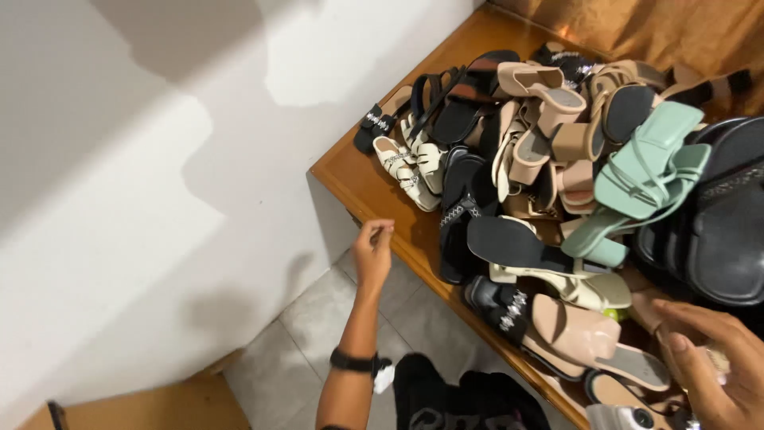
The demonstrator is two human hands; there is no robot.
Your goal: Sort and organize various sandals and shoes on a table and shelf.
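My left hand (372,253) hovers at the front edge of a wooden table (358,185), fingertips pinched together with nothing visible in them. A black band sits on its wrist. A big pile of women's shoes covers the table: white strappy sandals (414,163), black flats (509,243), beige heeled mules (549,99) and mint green sandals (649,171). My right hand (708,358) is at the lower right, fingers curled over a pink glossy sandal (585,334). A pale bit shows between its fingers; I cannot tell what it is.
A white wall (143,175) stands to the left of the table. Grey floor tiles (302,350) lie below. Brown fabric (668,32) hangs behind the pile. A wooden surface (159,406) shows at the bottom left. Large black shoes (728,231) fill the right edge.
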